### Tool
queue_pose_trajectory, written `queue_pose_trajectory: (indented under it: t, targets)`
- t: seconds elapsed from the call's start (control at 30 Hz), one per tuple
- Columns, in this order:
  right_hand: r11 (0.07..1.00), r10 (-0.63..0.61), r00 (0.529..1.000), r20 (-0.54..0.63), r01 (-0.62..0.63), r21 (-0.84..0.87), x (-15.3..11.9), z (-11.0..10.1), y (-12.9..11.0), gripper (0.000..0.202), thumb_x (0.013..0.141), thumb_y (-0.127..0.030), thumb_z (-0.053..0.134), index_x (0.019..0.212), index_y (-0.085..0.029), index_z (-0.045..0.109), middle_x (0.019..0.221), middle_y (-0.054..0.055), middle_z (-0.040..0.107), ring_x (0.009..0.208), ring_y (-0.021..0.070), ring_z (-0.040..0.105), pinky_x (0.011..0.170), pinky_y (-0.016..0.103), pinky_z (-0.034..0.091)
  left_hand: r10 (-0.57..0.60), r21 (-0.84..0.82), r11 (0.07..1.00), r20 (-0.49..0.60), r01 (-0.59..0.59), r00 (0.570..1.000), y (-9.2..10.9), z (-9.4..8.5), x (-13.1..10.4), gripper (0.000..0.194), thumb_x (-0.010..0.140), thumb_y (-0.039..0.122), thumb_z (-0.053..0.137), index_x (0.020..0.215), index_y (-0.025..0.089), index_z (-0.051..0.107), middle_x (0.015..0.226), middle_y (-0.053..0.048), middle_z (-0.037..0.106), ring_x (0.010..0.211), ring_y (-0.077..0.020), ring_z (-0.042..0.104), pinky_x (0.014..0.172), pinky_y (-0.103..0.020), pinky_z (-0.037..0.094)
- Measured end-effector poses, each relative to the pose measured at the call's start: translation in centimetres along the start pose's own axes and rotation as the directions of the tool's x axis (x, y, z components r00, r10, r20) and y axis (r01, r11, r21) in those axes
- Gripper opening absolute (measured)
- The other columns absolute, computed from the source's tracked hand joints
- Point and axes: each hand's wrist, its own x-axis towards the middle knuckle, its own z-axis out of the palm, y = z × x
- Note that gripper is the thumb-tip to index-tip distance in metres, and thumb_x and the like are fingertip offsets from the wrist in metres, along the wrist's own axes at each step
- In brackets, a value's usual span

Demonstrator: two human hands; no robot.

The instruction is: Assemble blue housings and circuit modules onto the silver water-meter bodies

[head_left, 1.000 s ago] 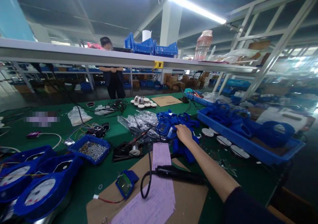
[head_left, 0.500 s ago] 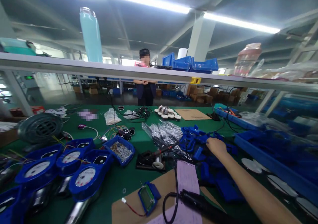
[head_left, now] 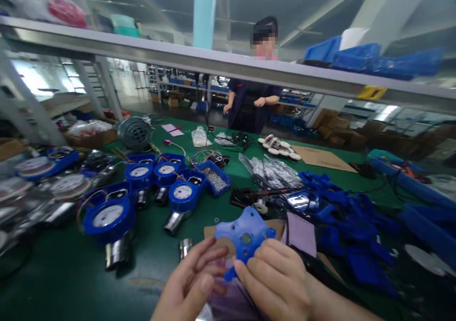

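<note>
My right hand [head_left: 278, 278] is closed on a flat blue plastic bracket [head_left: 245, 228] with several holes and a curved cutout, held up over the front of the bench. Beside its left edge is my left hand [head_left: 199, 280], fingers apart; whether they touch the bracket I cannot tell. Under the hands lie a cardboard sheet [head_left: 209, 233] and pink paper, partly hidden. A short metal pipe end [head_left: 185, 248] stands just beyond my left fingers. To the left are blue-cased water meters [head_left: 182, 192] with white dials and metal pipes.
A blue tray of screws [head_left: 215, 181] sits mid-bench, near a soldering iron [head_left: 267, 193] and clear plastic bags [head_left: 272, 171]. Loose blue plastic parts [head_left: 366, 259] pile up at right. A shelf [head_left: 213, 61] crosses above the bench; a person [head_left: 251, 98] stands behind it.
My right hand has come back from the pile of blue parts with the bracket. My left hand has entered the view. The view has swung left, and the person behind appears nearer.
</note>
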Motion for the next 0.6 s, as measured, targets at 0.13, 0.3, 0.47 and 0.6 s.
queue_pose_trajectory:
  t: [0.13, 0.3, 0.47, 0.6]
  targets:
    - [0.985, -0.048, 0.998, 0.041, 0.041, 0.169, 1.9, 3.5, -2.4, 0.019, 0.088, -0.010, 0.046, 0.090, -0.005, 0.065, 0.060, 0.003, 0.060, 0.054, 0.0134, 0.051, 0.047, 0.029, 0.036, -0.127, -0.273, 0.958, -0.148, 0.083, 0.981, 0.2, -0.4, 1.2, 0.034, 0.074, 0.044, 0.066, 0.094, 0.016, 0.064, 0.088, -0.007, 0.071, 0.082, -0.0172, 0.063, 0.076, -0.026, 0.049]
    - [0.824, 0.398, 0.897, 0.194, -0.442, 0.353, 0.7, 4.4, -1.2, 0.034, 0.088, -0.029, 0.056, 0.120, -0.018, 0.055, 0.099, 0.009, 0.062, 0.077, 0.0164, 0.058, 0.064, 0.029, 0.050, -0.147, -0.225, 0.969, -0.177, 0.106, 0.973, 0.2, -3.4, 1.0, 0.032, 0.071, 0.045, 0.068, 0.076, 0.014, 0.060, 0.061, 0.001, 0.062, 0.050, -0.0078, 0.051, 0.048, -0.019, 0.041]
    - [-0.200, 0.554, 0.350, 0.755, -0.825, 0.529, -0.3, 5.3, -1.2, 0.063, 0.075, -0.039, 0.069, 0.129, -0.026, 0.040, 0.097, 0.004, 0.063, 0.066, 0.0121, 0.060, 0.057, 0.024, 0.051, -0.078, -0.181, 0.981, -0.043, 0.069, 0.996, 0.5, -4.0, 1.7, 0.030, 0.071, 0.043, 0.068, 0.073, 0.014, 0.061, 0.059, 0.002, 0.060, 0.054, -0.0089, 0.053, 0.055, -0.021, 0.045]
    - [-0.464, 0.527, 0.218, 0.822, -0.737, 0.492, -1.1, 6.9, -1.8, 0.049, 0.066, -0.042, 0.075, 0.106, -0.022, 0.055, 0.067, -0.003, 0.058, 0.046, 0.0078, 0.051, 0.040, 0.018, 0.041, -0.019, -0.136, 0.991, -0.060, 0.010, 0.998, -0.1, -3.7, 2.1, 0.027, 0.074, 0.039, 0.066, 0.081, 0.013, 0.064, 0.067, -0.002, 0.065, 0.064, -0.0123, 0.058, 0.063, -0.025, 0.048]
